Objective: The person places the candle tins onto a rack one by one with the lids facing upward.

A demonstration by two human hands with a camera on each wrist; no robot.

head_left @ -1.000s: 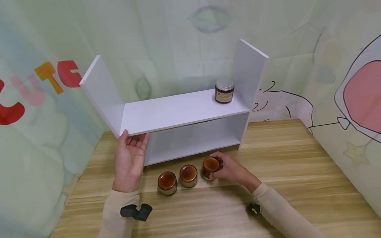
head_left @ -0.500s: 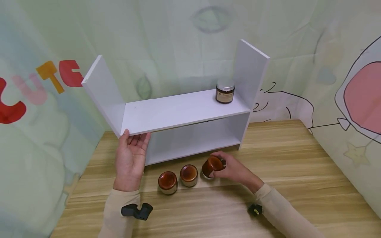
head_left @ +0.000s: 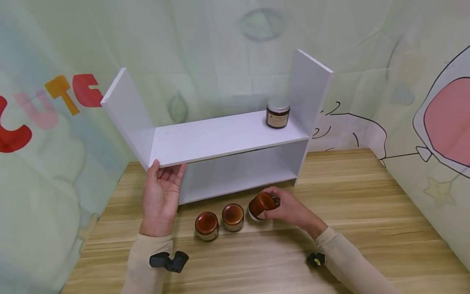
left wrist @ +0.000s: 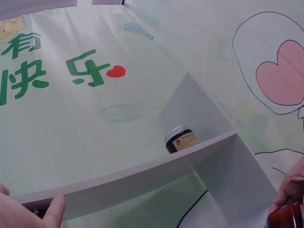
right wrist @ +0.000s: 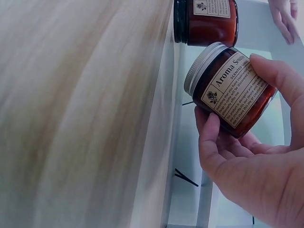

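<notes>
Worktop (head_left: 367, 228) with wood grain carries a white shelf unit (head_left: 235, 175) before you. Your left hand (head_left: 161, 200) grips the front left corner of its upper board (head_left: 220, 136), thumb at the edge, fingers beneath. Your right hand (head_left: 290, 208) grips an amber jar (right wrist: 232, 92), tilted lid-down just in front of the unit. Left of it, two more jars (head_left: 232, 216) stand upside down; a labelled jar (head_left: 277, 117) sits upright on the board's right end.

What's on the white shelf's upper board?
One silver-lidded jar, near the right upright; the left hand grips the board at its front. Surface under and behind the jar is covered.
</notes>
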